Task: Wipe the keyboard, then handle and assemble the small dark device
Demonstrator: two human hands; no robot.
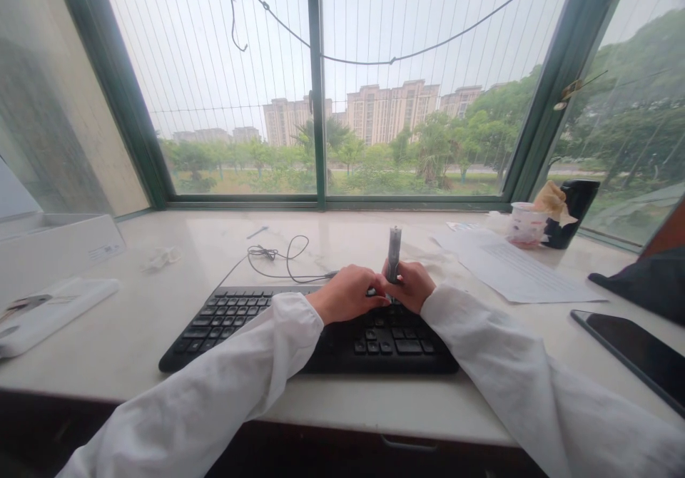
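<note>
A black keyboard (225, 321) lies face up on the white tabletop, partly covered by my hands and sleeves. My right hand (413, 285) is closed around a grey, screwdriver-like handle (394, 253) that stands nearly upright over the keys. Its lower end is mostly hidden by the fingers. Close beside it, my left hand (350, 292) is over the keyboard with its fingers bent and pinched together near the handle's lower end. What those fingers hold, if anything, is too small to make out. A thin black cable (267, 253) lies loosely coiled behind the keyboard.
To the right are printed paper sheets (514, 267), a paper cup (527, 225), a black container (572, 214), a phone (631, 353) and dark cloth (650, 285). On the left stand a white box (58, 250) and a flat white case (58, 314). Crumpled tissue (161, 258) lies nearby.
</note>
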